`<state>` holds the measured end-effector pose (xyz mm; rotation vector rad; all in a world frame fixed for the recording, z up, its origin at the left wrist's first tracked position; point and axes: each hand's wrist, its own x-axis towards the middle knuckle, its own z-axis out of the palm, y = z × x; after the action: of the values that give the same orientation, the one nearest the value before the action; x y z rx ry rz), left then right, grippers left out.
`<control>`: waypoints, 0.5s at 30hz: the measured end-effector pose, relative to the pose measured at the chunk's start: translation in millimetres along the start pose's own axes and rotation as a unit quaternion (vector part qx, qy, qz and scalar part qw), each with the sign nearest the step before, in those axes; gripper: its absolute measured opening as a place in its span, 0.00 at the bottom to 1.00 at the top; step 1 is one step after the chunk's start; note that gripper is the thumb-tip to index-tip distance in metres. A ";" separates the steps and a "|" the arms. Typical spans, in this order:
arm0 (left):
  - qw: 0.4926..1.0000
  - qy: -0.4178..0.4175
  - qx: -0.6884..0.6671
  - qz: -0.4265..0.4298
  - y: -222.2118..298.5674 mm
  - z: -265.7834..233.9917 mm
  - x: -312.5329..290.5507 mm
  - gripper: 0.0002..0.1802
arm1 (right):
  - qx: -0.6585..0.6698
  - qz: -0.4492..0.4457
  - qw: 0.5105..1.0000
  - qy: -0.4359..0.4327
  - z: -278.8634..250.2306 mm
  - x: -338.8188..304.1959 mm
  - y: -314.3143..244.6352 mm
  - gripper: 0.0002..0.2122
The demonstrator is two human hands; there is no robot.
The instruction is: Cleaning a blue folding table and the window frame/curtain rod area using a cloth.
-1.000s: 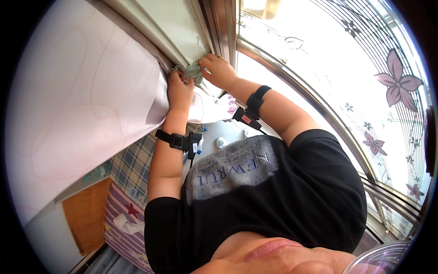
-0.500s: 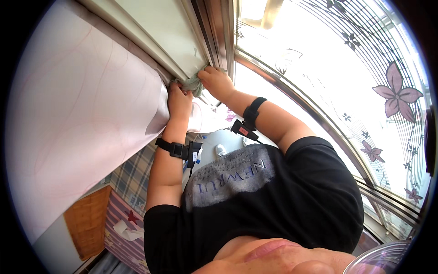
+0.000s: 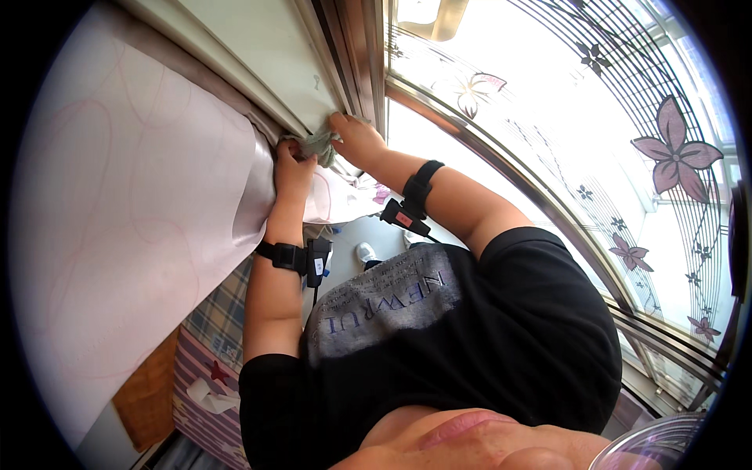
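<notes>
A crumpled grey-green cloth (image 3: 319,146) is bunched between my two hands at the edge of a pale, flat ledge (image 3: 274,59). My left hand (image 3: 294,168) is closed on the cloth's left end, thumb toward the right, beside the pink-white curtain-like sheet (image 3: 252,184). Bent fingers of my right hand (image 3: 358,141) grip the other end, close to the brown metal window frame (image 3: 362,55). Part of the cloth shows past the right fingers. Its underside is hidden.
To the right stands a glass window (image 3: 540,117) with flower and line decals. The large pale sheet (image 3: 133,211) hangs along the left. Below are a plaid cloth (image 3: 219,305), a striped purple cloth (image 3: 200,403) and a brown board (image 3: 149,395). My shoe (image 3: 366,252) is on the grey floor.
The whole view has shifted a little, so hands, cloth and ledge sit slightly farther left. Both hands keep their hold on the cloth.
</notes>
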<state>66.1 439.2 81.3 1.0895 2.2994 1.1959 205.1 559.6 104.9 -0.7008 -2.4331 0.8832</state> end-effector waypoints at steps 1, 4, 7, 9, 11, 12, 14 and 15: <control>1.000 -0.001 -0.002 -0.001 2.5 2.6 -1.9 0.27 | -0.002 0.001 1.000 -0.002 -1.4 -0.8 -1.1 0.14; 0.999 0.010 0.030 -0.009 2.4 7.7 -7.1 0.29 | -0.004 0.097 0.995 -0.038 -1.9 0.4 -11.7 0.18; 0.998 0.002 0.043 -0.034 17.3 14.7 -3.4 0.30 | -0.022 0.128 0.991 -0.044 -0.7 -1.2 -6.2 0.18; 0.996 -0.009 0.059 -0.072 25.3 12.4 0.0 0.30 | -0.032 0.135 0.989 -0.049 -0.6 0.7 -7.4 0.17; 0.998 0.021 0.041 -0.038 -13.7 19.1 -1.7 0.30 | -0.029 0.129 0.989 -0.059 11.5 1.4 -7.5 0.16; 0.999 0.042 0.017 -0.001 -19.4 22.0 0.1 0.30 | -0.031 0.132 0.989 -0.066 14.5 2.2 -5.4 0.15; 0.999 0.035 0.020 -0.026 -23.6 28.9 -0.2 0.30 | -0.040 0.140 0.987 -0.070 18.5 1.4 -1.1 0.14; 0.998 0.025 0.024 -0.051 -19.8 32.0 -0.5 0.30 | -0.047 0.150 0.985 -0.074 18.5 1.0 2.0 0.13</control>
<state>75.8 449.4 46.3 0.9555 2.4022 1.1474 194.5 553.1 91.0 -1.0961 -2.5541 0.9672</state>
